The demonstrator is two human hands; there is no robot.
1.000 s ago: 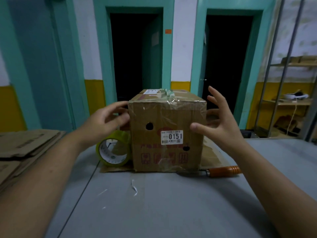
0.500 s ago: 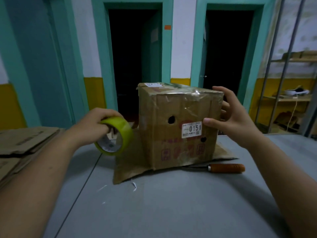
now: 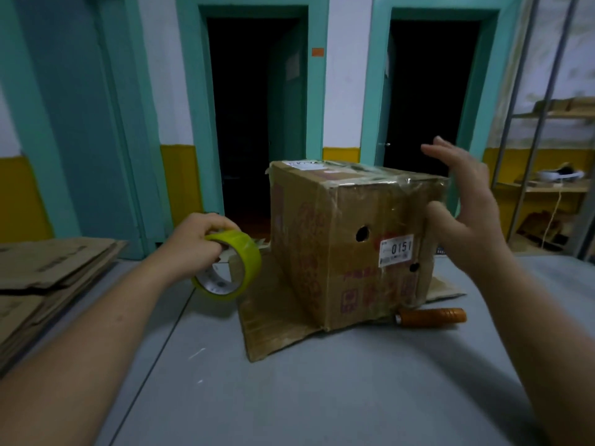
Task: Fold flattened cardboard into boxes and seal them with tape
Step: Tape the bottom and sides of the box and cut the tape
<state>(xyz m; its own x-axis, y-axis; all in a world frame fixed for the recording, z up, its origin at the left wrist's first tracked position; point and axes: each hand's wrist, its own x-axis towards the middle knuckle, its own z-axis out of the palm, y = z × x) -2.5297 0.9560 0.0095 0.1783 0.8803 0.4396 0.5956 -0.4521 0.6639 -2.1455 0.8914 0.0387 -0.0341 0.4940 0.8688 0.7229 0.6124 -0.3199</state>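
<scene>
The brown cardboard box (image 3: 354, 252), tape across its top, stands upright mid-frame on a flat cardboard sheet (image 3: 270, 317), one corner toward the camera, its white label reading 0151. Just left of it, the left hand (image 3: 196, 239) grips the yellow tape roll (image 3: 249, 255) above the desk (image 3: 322, 397). Flattened cardboard (image 3: 48, 272) lies stacked at the left edge.

The box (image 3: 351, 249) was brown with faded red print, two black holes and a white label (image 3: 396, 250) reading 0151. The tape (image 3: 230, 265) was yellow-green, the handle (image 3: 433, 316) orange, the table (image 3: 322, 381) grey. Doorframes (image 3: 190, 107) were teal above a yellow wall band (image 3: 180, 178).
</scene>
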